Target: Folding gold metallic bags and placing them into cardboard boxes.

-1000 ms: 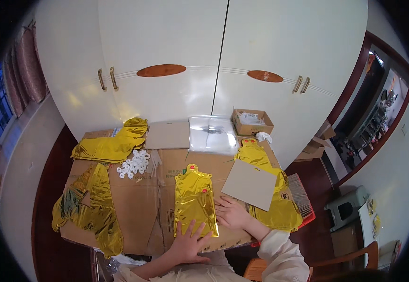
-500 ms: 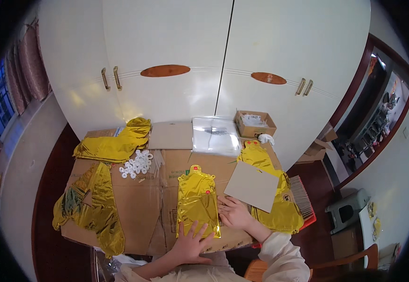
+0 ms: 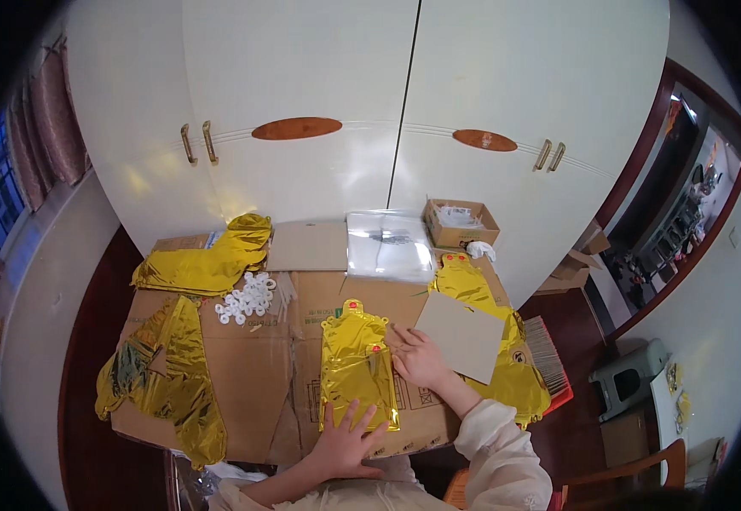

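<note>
A gold foil balloon (image 3: pixel 355 366), folded into a flat rectangle, lies on the cardboard-covered table, its tabbed end pointing away from me. My left hand (image 3: pixel 345 444) rests on its near end with the fingers spread. At the balloon's right edge lies my right hand (image 3: pixel 419 358), fingers stretched out over the cardboard and touching or nearly touching the foil. Just right of that hand, a grey-beige card square (image 3: pixel 462 336) sits on top of more gold foil balloons (image 3: pixel 515 392).
Loose gold foil (image 3: pixel 187 375) and a folded gold stack (image 3: pixel 191 266) occupy the left side. White rings (image 3: pixel 247 300) are heaped beside thin pale strips. Behind are a card sheet (image 3: pixel 306 247), clear plastic bags (image 3: pixel 390 247) and a small carton (image 3: pixel 462 223). White cabinet doors (image 3: pixel 302 68) rise beyond.
My right hand has slid away from me along the balloon's right edge, toward its tabbed end. The left hand stays in place on the near end.
</note>
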The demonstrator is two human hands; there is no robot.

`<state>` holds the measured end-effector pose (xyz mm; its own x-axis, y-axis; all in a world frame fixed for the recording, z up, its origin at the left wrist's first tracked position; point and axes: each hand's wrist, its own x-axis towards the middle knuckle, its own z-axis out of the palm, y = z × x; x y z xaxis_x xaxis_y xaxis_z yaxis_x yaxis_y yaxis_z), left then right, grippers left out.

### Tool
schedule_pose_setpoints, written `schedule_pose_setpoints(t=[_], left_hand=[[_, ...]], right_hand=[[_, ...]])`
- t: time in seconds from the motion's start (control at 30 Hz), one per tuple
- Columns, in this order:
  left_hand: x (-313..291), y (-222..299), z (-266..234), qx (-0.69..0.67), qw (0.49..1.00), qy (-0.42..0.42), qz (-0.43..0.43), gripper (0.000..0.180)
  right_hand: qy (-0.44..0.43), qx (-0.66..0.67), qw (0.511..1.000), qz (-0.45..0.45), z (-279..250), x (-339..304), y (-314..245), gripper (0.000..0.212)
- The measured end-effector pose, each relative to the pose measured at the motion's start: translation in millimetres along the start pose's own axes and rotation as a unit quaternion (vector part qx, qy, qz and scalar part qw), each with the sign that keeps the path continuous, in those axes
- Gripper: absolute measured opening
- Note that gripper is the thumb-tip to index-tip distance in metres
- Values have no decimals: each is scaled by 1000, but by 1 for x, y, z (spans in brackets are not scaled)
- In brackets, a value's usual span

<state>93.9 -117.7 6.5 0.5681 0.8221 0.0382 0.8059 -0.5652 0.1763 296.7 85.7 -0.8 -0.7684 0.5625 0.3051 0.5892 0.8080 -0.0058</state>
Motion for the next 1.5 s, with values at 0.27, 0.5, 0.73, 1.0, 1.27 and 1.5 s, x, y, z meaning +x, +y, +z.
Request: schedule_pose_setpoints(t=[0.27,0.5,0.73,1.0,1.27,1.5], left_hand=[[2,2,-4,24,999,-36,-6,98],[-2,1,1,33,999,-1,-1,99],[-1,1,0,20,999,31,8,97],[-3,0,1,12,999,33,6,96],[-3,0,3,23,999,26,5,95],[-4,3,-3,25,996,83,2,90]], right_hand=[[-19,30,999,-6,-4,13,17,44],[-6,109,994,-29,-50,-8,-52,48],[-95,140,983,-73,-2,-30,-65,50],[-88,144,981,-97,10,-3,-40,53],[94,172,979,63,-6,10,-26,46],[42,281,935,214,-26,-35,-38,33]])
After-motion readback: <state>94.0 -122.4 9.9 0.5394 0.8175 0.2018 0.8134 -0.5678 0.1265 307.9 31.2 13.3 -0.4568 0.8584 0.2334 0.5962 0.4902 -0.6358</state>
